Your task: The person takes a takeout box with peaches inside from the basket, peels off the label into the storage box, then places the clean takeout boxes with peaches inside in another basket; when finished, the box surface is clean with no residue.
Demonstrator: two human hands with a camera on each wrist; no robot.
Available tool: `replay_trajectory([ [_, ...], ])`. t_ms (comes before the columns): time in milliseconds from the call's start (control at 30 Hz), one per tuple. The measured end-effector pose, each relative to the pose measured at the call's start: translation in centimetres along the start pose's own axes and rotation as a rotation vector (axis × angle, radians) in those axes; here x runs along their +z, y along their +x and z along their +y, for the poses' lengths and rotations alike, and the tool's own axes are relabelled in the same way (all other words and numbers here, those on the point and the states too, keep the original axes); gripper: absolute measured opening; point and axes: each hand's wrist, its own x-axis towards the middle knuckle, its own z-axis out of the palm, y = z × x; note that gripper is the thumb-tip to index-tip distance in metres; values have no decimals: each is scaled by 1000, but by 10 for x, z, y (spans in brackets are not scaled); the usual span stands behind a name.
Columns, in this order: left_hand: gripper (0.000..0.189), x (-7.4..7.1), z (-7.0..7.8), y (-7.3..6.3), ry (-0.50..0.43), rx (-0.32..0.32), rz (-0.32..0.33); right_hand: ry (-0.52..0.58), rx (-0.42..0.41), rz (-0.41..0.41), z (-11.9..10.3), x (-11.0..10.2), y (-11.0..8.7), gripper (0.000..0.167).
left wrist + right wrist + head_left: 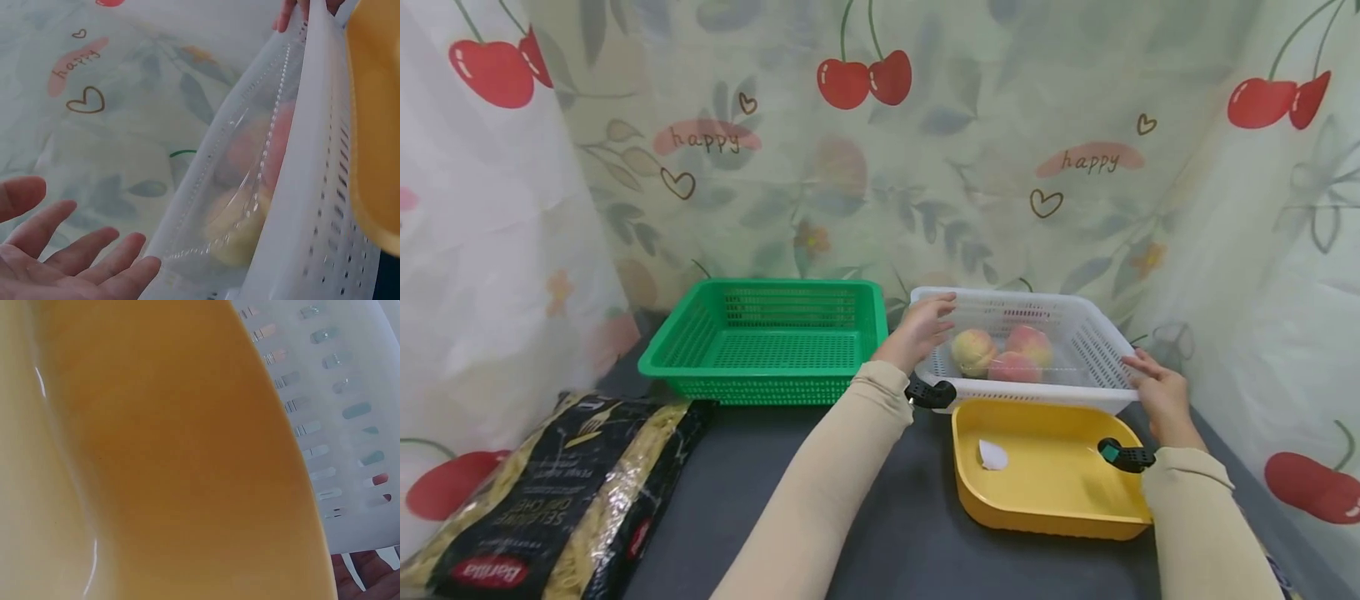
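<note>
A white slotted basket (1045, 390) holds several peaches (1015, 367), seen under clear plastic with a beaded edge (265, 147). My left hand (920, 331) is over the basket's left end, palm turned inward and fingers spread. In the left wrist view its little finger overlaps the rim, and nothing is in the palm. At the opposite end my right hand (1161, 398) grips the rim, its fingertips over the right edge. In the right wrist view only a few fingers (373, 575) show beyond the basket wall; the rest is hidden.
Right in front of the white basket stands a yellow tub (1052, 508) with a small white scrap (992, 456) inside. A green basket (760, 387) sits to the left at the back. A Barilla pasta bag (542, 500) lies at front left. Printed curtains (865, 192) surround the dark table (760, 500).
</note>
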Motion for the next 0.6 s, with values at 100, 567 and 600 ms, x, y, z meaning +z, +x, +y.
replay_trajectory([
  [100, 38, 3, 18, -32, -1, -13, -11, 5, 7, -18, 0, -6, 2, 39],
  [567, 45, -10, 29, -103, -77, -60, -249, 38, 109, -24, -21, -24, -19, 39],
  [600, 45, -12, 29, -106, -73, -58, -259, 29, 99, -20, -15, -24, -13, 38],
])
